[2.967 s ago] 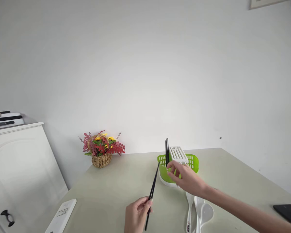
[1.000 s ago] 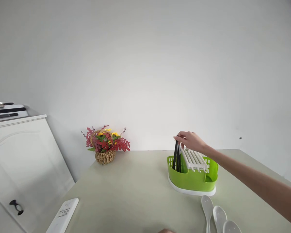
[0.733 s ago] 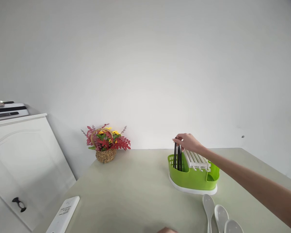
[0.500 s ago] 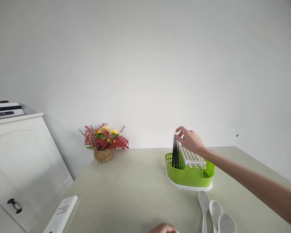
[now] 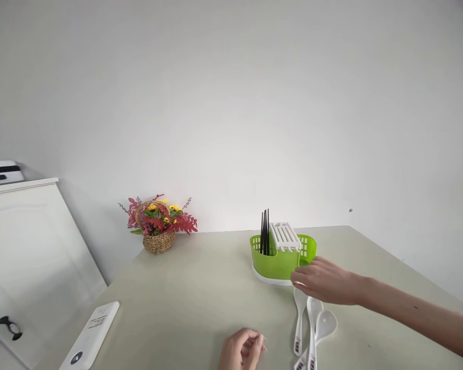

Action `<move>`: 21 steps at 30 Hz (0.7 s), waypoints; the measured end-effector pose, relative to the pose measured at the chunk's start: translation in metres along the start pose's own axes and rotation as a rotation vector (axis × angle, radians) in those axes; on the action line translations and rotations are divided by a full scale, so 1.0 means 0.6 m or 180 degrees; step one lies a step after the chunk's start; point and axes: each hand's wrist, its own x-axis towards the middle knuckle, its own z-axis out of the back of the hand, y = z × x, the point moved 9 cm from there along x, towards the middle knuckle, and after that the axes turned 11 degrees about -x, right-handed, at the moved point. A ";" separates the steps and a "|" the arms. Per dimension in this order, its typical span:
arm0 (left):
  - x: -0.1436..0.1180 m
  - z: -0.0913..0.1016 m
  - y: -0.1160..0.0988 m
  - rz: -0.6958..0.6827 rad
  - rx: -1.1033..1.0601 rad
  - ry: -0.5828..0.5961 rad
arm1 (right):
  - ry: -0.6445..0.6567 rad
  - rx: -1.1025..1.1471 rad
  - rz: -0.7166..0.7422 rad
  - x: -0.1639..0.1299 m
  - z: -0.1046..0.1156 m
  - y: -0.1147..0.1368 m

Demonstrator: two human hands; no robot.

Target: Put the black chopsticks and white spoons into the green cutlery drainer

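Grn caddy (image 5: 273,266): blk chopsticks (image 5: 265,235) being held near-upright. Wicker basket (image 5: 159,242): flowers (image 5: 158,220) being contained. Bench (image 5: 193,288): wht spoons (image 5: 314,308) being overhung by R hand (image 5: 326,280), grip unclear; L hand (image 5: 239,349) being held curled, narrow.

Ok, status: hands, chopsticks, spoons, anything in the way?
Left hand loosely curled, nothing visible in it. Right hand by three white spoons on tabletop, grip hidden. Black chopsticks standing in green basket. In the way: right hand, covering part of basket's front.
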 end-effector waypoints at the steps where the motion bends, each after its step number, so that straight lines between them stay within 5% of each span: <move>1: -0.001 0.000 -0.005 0.0009 0.0000 0.0011 | 0.0109 0.0036 -0.0111 -0.016 -0.016 -0.007; 7: -0.003 0.002 -0.015 0.0039 0.0003 0.0008 | 0.0656 0.0616 -0.1252 -0.106 -0.118 -0.064; 13: 0.001 0.004 -0.001 0.0059 0.0022 -0.0107 | 0.0926 0.1752 -0.1806 -0.137 -0.213 -0.057; 21: 0.002 0.006 0.001 0.0025 -0.0013 -0.0073 | 0.1154 0.2672 -0.1841 -0.136 -0.216 -0.043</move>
